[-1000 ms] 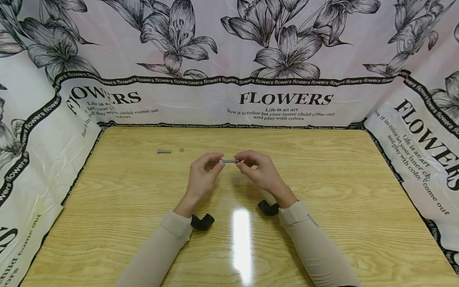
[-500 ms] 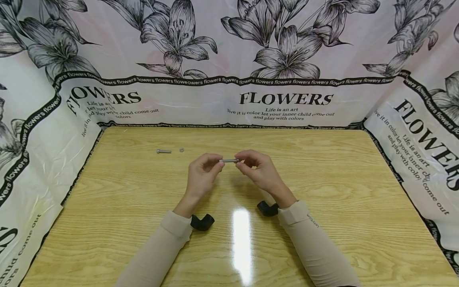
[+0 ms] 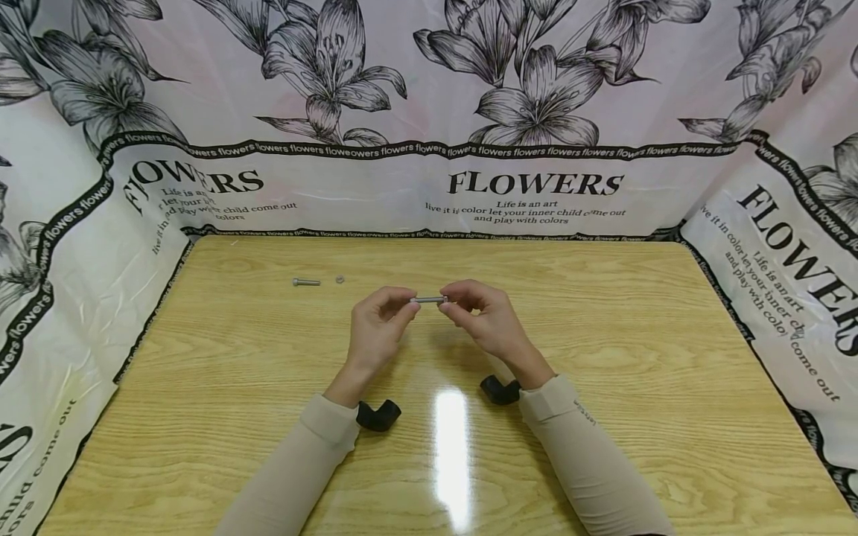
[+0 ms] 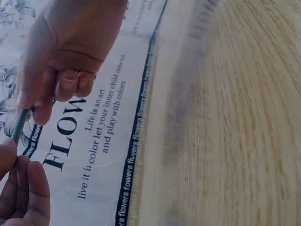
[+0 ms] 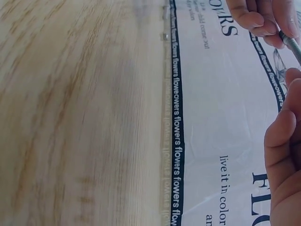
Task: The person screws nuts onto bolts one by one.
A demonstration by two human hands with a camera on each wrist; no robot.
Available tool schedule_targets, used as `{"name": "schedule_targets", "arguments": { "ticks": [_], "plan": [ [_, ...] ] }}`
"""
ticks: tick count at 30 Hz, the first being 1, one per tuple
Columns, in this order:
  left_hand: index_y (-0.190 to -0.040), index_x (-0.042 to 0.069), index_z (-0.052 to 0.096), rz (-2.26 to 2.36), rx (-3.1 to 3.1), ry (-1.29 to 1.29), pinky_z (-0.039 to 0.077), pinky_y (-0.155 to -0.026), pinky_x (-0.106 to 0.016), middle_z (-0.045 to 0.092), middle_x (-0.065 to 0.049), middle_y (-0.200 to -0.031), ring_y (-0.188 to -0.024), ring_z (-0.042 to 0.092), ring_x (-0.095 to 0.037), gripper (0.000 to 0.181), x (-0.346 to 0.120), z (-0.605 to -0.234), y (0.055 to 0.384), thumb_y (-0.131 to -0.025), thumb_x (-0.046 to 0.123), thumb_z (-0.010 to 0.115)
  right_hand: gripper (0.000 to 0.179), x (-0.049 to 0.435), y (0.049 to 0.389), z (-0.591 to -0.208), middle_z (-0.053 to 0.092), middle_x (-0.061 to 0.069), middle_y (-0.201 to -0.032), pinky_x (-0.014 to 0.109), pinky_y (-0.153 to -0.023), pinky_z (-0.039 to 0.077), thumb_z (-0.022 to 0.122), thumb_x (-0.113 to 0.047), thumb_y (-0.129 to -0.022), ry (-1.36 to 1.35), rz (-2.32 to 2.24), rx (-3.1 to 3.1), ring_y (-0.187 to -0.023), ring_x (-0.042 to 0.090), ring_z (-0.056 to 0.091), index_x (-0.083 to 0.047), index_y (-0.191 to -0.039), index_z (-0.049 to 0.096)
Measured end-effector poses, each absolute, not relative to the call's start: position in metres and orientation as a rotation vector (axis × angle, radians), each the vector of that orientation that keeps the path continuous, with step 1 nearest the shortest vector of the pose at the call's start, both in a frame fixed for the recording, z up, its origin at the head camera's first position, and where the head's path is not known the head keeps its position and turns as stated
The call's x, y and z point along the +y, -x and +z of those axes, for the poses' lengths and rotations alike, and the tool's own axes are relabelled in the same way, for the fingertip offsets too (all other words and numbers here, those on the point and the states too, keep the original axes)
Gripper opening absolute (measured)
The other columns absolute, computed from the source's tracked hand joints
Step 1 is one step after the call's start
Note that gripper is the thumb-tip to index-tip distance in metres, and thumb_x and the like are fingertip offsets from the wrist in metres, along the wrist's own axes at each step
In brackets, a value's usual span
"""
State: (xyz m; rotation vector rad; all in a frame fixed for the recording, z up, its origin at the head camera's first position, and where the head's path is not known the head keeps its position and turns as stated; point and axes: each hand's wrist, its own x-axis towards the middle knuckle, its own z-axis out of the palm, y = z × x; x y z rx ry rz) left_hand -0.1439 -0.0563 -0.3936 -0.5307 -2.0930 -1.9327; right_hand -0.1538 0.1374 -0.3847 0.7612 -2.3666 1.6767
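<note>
A silver bolt is held level above the table between both hands in the head view. My left hand pinches its left end with thumb and fingertips. At its right end, my right hand pinches it, a slightly wider bit showing by the fingertips. Threads show along the bolt in the left wrist view, where fingers cover both ends. The right wrist view catches the bolt at its edge, a darker end beside the left hand's fingertips. Another bolt and a small nut lie to the left.
The wood-grain table reaches back to a white curtain printed with flowers, which also hangs along both sides. Black curved pieces sit at both sleeve cuffs. A bright glare streak lies on the front of the table.
The fingertips of both hands have drawn very slightly apart, and a little more of the bolt's right end shows. The loose bolt and nut have stayed in place.
</note>
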Motion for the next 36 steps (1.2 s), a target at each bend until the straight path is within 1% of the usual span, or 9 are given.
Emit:
{"name": "schedule_targets", "arguments": {
  "ticks": [2,5,13,19,22,28,34,36],
  "plan": [
    [-0.097,-0.014,0.065,-1.921,-2.088,0.535,0.055,-0.078,-0.044,0.065,-0.025,-0.095,-0.082,0.064,-0.036,0.013,-0.0559,-0.3926,0.1432,-0.085,-0.008,0.066,0.018,0.1375,0.1536,-0.3837,0.066,0.014,-0.082,0.024,-0.051,0.044,0.064,0.003,-0.089,-0.766,1.681,-2.369,-0.059,0.014,0.053,0.005,-0.106,0.065],
    [-0.095,-0.014,0.065,-1.900,-2.075,0.552,0.054,-0.080,-0.046,0.065,-0.026,-0.094,-0.083,0.064,-0.034,0.012,-0.0556,-0.3919,0.1428,-0.084,-0.010,0.066,0.017,0.1379,0.1538,-0.3834,0.065,0.014,-0.079,0.025,-0.051,0.044,0.064,0.003,-0.089,-0.773,1.689,-2.367,-0.059,0.015,0.053,0.005,-0.105,0.066],
    [-0.091,-0.015,0.064,-1.882,-2.011,0.621,0.055,-0.079,-0.042,0.064,-0.027,-0.093,-0.082,0.063,-0.033,0.010,-0.0556,-0.3937,0.1439,-0.081,-0.015,0.066,0.015,0.1380,0.1537,-0.3832,0.065,0.016,-0.078,0.027,-0.053,0.047,0.063,0.003,-0.090,-0.783,1.716,-2.370,-0.059,0.029,0.055,0.008,-0.103,0.065],
    [-0.091,-0.015,0.065,-1.852,-2.006,0.654,0.055,-0.079,-0.044,0.064,-0.027,-0.093,-0.082,0.063,-0.035,0.011,-0.0556,-0.3923,0.1434,-0.080,-0.016,0.066,0.011,0.1379,0.1535,-0.3837,0.065,0.019,-0.082,0.038,-0.058,0.052,0.059,0.002,-0.092,-0.758,1.732,-2.411,-0.063,0.028,0.059,0.008,-0.101,0.064],
    [-0.091,-0.015,0.065,-1.846,-2.009,0.663,0.055,-0.079,-0.044,0.064,-0.027,-0.093,-0.082,0.063,-0.036,0.010,-0.0551,-0.3912,0.1427,-0.081,-0.016,0.066,0.010,0.1373,0.1534,-0.3834,0.065,0.019,-0.080,0.042,-0.059,0.053,0.057,0.000,-0.095,-0.760,1.721,-2.429,-0.064,0.029,0.060,0.006,-0.095,0.064],
    [-0.091,-0.015,0.065,-1.852,-2.009,0.661,0.055,-0.079,-0.044,0.064,-0.027,-0.093,-0.081,0.063,-0.037,0.011,-0.0537,-0.3912,0.1424,-0.080,-0.016,0.066,0.018,0.1346,0.1523,-0.3820,0.064,0.018,-0.073,0.051,-0.058,0.051,0.052,-0.005,-0.098,-0.749,1.667,-2.452,-0.062,0.032,0.059,0.000,-0.086,0.065],
    [-0.092,-0.015,0.064,-1.860,-2.020,0.630,0.055,-0.079,-0.044,0.064,-0.027,-0.093,-0.082,0.064,-0.039,0.011,-0.0530,-0.3909,0.1419,-0.081,-0.016,0.065,0.019,0.1338,0.1521,-0.3819,0.064,0.018,-0.075,0.046,-0.058,0.052,0.051,-0.005,-0.099,-0.729,1.656,-2.466,-0.063,0.032,0.060,0.001,-0.087,0.065],
    [-0.092,-0.015,0.064,-1.860,-2.023,0.623,0.055,-0.078,-0.045,0.064,-0.028,-0.093,-0.082,0.064,-0.040,0.011,-0.0530,-0.3906,0.1417,-0.082,-0.015,0.065,0.018,0.1363,0.1571,-0.3907,0.065,0.016,-0.076,0.043,-0.059,0.052,0.052,-0.008,-0.099,-0.718,1.675,-2.478,-0.064,0.030,0.060,-0.001,-0.089,0.066]
  ]
}}
